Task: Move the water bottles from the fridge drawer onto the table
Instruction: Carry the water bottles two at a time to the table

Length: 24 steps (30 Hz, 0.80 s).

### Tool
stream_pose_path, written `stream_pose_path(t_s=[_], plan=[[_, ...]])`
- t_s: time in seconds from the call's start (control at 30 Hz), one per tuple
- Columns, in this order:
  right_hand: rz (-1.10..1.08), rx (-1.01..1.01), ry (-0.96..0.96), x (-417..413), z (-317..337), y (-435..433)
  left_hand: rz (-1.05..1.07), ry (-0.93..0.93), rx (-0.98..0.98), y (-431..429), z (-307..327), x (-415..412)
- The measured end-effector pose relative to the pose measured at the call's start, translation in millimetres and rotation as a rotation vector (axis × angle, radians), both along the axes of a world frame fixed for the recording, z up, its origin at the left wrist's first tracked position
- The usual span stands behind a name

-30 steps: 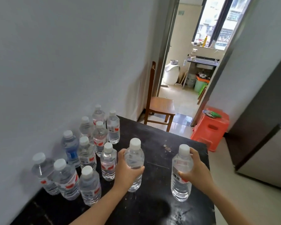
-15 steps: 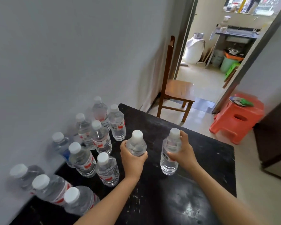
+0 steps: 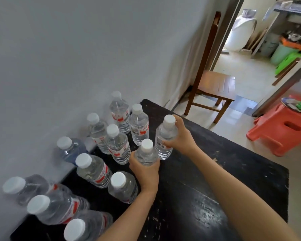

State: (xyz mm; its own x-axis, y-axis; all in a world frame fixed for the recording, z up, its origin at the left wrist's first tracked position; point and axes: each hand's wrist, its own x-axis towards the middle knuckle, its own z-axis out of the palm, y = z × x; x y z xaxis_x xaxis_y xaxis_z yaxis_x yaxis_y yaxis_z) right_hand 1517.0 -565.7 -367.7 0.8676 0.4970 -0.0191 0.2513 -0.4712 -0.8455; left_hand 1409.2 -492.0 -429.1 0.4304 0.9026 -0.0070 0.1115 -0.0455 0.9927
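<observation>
The left bottle (image 3: 146, 153) is gripped round its body by the left hand (image 3: 144, 173). The right bottle (image 3: 165, 136) is held at shoulder and label by the right hand (image 3: 181, 138), fingers curled round it. Both are upright, close to each other, low over the desk (image 3: 215, 180); if the bases touch it I cannot tell. The other bottles (image 3: 118, 145) stand just beside, along the wall (image 3: 76, 49). Both look full, so prob. heavy for the size. The plastic is thin and smooth and gives under a squeeze, and it is maybe slippery if cold. Best hold is mid-body w/ the whole hand, not the cap. Set them flat w/ a gap, else a neighbour may tip. Beyond the desk are a chair (image 3: 214, 84) and a stool (image 3: 283, 129).
</observation>
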Motion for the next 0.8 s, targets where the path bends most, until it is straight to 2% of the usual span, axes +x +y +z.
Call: stream_pose_path(t_s=[0.2,0.37,0.57,0.67,0.8], plan=[[0.053,-0.021,0.048,1,-13,12,0.061,-0.048,-0.044,3,-4,0],[0.107,-0.080,0.051,-2,-16,18,0.042,-0.048,0.056,-1,-11,-1],[0.053,-0.080,0.042,-1,-16,20,0.023,-0.023,0.129,-1,-11,-6],[0.056,-0.080,0.063,-2,-16,21,0.000,0.060,0.076,-2,-9,-6],[0.041,-0.142,0.080,-7,-18,15,-0.031,0.080,-0.005,-5,-5,-11]])
